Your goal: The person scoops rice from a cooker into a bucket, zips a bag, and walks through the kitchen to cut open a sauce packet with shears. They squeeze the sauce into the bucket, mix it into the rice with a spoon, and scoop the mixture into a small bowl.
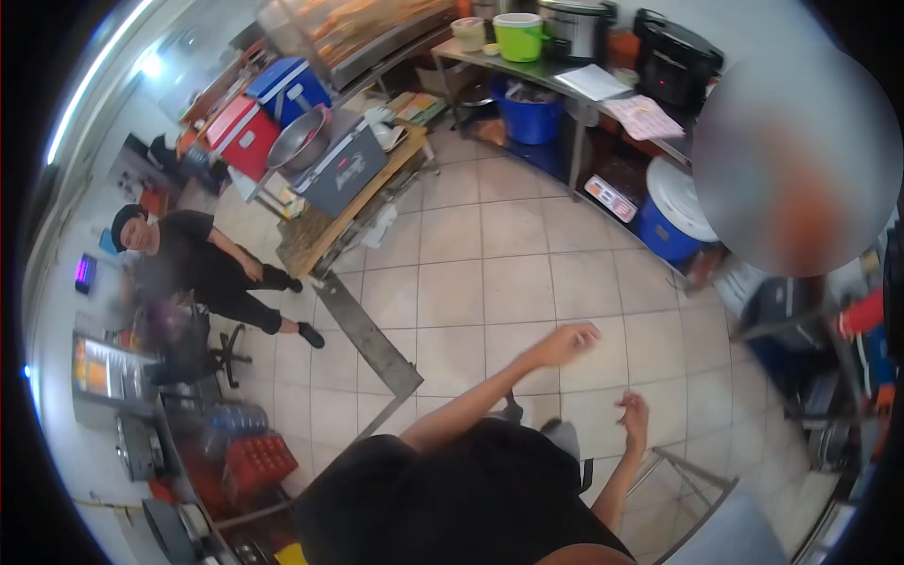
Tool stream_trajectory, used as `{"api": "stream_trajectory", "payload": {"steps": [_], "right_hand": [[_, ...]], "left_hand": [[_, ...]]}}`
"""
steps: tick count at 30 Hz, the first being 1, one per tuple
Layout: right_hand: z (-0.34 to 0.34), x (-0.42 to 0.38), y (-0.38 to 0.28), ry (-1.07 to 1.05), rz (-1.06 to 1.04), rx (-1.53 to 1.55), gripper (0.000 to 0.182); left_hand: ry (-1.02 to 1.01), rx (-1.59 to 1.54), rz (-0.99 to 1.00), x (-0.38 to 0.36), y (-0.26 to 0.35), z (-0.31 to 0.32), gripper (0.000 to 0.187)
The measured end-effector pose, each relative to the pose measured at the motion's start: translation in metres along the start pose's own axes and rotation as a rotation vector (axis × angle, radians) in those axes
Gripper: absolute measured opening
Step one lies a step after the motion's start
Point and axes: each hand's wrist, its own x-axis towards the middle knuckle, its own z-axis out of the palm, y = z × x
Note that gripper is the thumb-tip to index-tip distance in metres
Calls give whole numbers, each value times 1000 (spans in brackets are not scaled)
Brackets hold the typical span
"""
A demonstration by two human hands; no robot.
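Observation:
My left hand (568, 343) reaches out over the tiled floor (471, 282), fingers loosely apart and holding nothing. My right hand (635, 416) hangs lower and closer to my body, also empty with its fingers spread. Both arms are bare below a black shirt (461, 499). Neither hand touches anything. The nearest thing to my right hand is a metal frame (692, 476) at the lower right.
Another person in black (193, 264) stands at the left beside a wooden table (353, 212) carrying a metal bowl (299, 139), a grey box and red and blue coolers. A steel table (541, 71) with a green bucket (518, 36) stands at the back. A blue barrel (673, 212) and a red crate (254, 461) stand on the floor.

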Motion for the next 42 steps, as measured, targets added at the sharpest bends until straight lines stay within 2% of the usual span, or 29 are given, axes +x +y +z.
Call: {"api": "stream_trajectory", "payload": {"steps": [3,4,5,6,8,9,10,11,12,13,14,15,16,17,19,20,22,24,26,30,31,32,33,34,36,38,40,41,42], "right_hand": [[31,87,-101,-45,-79,-92,30],[39,111,-122,-60,-138,-115,28],[48,135,-140,-70,-142,-123,28],[57,162,-156,-135,-167,-140,27],[78,219,-174,-208,-180,-163,27],[90,246,-180,-302,-196,-192,27],[104,271,-194,-391,-221,-210,28],[119,295,-216,-392,-230,-206,28],[135,308,-239,-465,-173,-243,27],[150,317,-257,-539,-103,-282,27],[162,330,-272,-543,-84,-289,27],[176,348,-287,-604,-183,-323,28],[192,368,-301,-664,-280,-351,29],[205,386,-314,-667,-261,-354,29],[236,425,-338,-788,-386,-489,31],[250,441,-352,-814,-467,-502,32],[278,478,-377,-838,-447,-549,32],[310,516,-408,-858,-383,-632,32],[335,550,-421,-832,-367,-628,31],[391,623,-504,-789,-397,-657,32],[395,633,-521,-772,-418,-584,32],[401,644,-551,-776,-322,-594,31],[407,658,-571,-766,-306,-584,31],[413,673,-587,-714,-373,-532,30],[428,698,-629,-654,-419,-476,28],[437,715,-693,-581,-365,-449,27],[447,742,-743,-555,-353,-318,26],[451,752,-766,-538,-357,-187,25],[454,760,-798,-499,-367,-148,24]], "left_hand": [[423,32,-231,0,-155,-68,20],[390,354,-280,-23,-215,-89,25],[298,645,-465,-48,-243,-104,25],[329,613,-579,-79,-300,-108,25],[180,698,-714,-144,-334,-116,23],[223,697,-871,-185,-377,-95,23],[262,693,-1028,-182,-340,-93,23],[579,646,-1013,-197,-311,-78,24],[510,109,-1349,-202,-308,-87,23],[391,-311,-1731,-213,-298,-89,40],[498,-407,-1741,-213,-296,-73,41],[606,-503,-1744,-196,-286,-62,41],[589,-432,-1643,-178,-277,-54,30],[570,-362,-1542,-164,-271,-49,20],[-165,377,-1054,-131,-293,-58,26],[-101,280,-1098,-113,-295,-55,26],[136,-35,-1293,-71,-311,-75,26],[269,-206,-1372,-28,-338,-117,25],[366,-321,-1420,16,-374,-178,25],[497,-465,-1442,137,-455,-357,25],[634,-455,-1319,168,-460,-413,24],[765,-437,-1201,196,-465,-472,28],[607,-97,-1105,228,-490,-527,27],[735,110,-972,265,-500,-575,29],[819,147,-789,353,-478,-676,36],[891,-58,-568,452,-392,-750,26],[911,-219,-491,532,-317,-803,27],[883,-214,-509,561,-298,-822,27],[865,-240,-423,590,-285,-838,28]]}}
